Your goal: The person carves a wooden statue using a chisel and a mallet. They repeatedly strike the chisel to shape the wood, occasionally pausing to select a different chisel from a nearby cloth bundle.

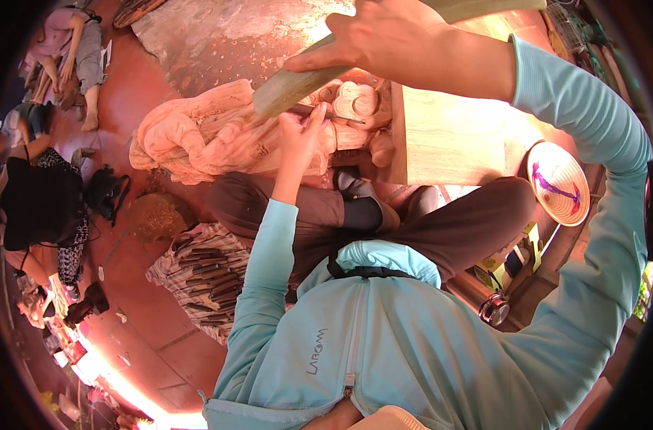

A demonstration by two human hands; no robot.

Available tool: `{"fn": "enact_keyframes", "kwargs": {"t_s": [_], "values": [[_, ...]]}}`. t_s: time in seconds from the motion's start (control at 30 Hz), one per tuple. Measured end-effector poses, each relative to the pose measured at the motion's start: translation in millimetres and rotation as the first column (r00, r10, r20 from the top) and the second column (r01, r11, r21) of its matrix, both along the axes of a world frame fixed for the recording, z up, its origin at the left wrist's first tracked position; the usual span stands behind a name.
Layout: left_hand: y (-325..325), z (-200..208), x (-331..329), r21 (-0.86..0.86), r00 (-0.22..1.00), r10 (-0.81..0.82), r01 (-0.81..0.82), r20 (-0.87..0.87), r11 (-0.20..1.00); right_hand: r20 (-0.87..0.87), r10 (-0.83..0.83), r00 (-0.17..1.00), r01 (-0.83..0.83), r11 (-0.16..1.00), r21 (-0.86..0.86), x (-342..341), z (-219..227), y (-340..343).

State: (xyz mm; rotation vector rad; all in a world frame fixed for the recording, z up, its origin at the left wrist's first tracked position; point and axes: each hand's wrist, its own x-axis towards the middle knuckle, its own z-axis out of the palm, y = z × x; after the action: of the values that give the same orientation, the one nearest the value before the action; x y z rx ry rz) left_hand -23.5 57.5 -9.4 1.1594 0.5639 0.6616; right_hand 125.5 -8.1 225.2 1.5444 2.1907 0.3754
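A pale carved wooden figure [212, 136] lies on its side across the space in front of my crossed legs, its block-like base [452, 140] toward the right. My left hand [301, 140] is closed around a slim chisel [344, 118], whose tip points right over the carved detail near the base. Above it, my right hand [384, 39] grips a long, thick wooden club [287, 92], the index finger stretched along it. The club's blunt end is close to the chisel's rear end in the picture; whether they touch I cannot tell.
Several chisels [210, 276] lie on a striped cloth by my left knee. A brown lump [158, 217] sits beyond them. To my right are a metal flask [493, 309] and a woven conical hat [558, 183]. Other people [43, 208] sit at the far left. A large slab [219, 36] lies ahead.
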Motion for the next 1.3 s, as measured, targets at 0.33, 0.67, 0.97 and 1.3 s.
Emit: {"fn": "enact_keyframes", "kwargs": {"t_s": [0.33, 0.67, 0.97, 1.3], "values": [[-30.0, -10.9, -7.2, 0.084, 0.992, 0.13, -0.129, 0.002, 0.988, 0.081, 0.093, 0.992, -0.093, 0.996, -0.011, -13.9, 21.7, -15.7], [-40.3, -28.9, -10.8, 0.024, 0.967, 0.243, -0.246, 0.077, 0.969, -0.172, 0.05, 0.984, -0.037, 0.996, 0.078, -6.5, -3.9, -32.2], [-45.1, -11.9, -9.9, -0.057, 0.971, 0.219, -0.215, 0.093, 0.975, 0.115, 0.139, 0.984, -0.129, 0.988, -0.09, -38.6, 3.5, -5.6], [-52.8, -25.0, -9.8, -0.052, 0.966, 0.23, -0.225, 0.122, 0.973, -0.114, 0.101, 0.988, -0.106, 0.994, -0.038, -35.4, 5.9, -9.2]]}}
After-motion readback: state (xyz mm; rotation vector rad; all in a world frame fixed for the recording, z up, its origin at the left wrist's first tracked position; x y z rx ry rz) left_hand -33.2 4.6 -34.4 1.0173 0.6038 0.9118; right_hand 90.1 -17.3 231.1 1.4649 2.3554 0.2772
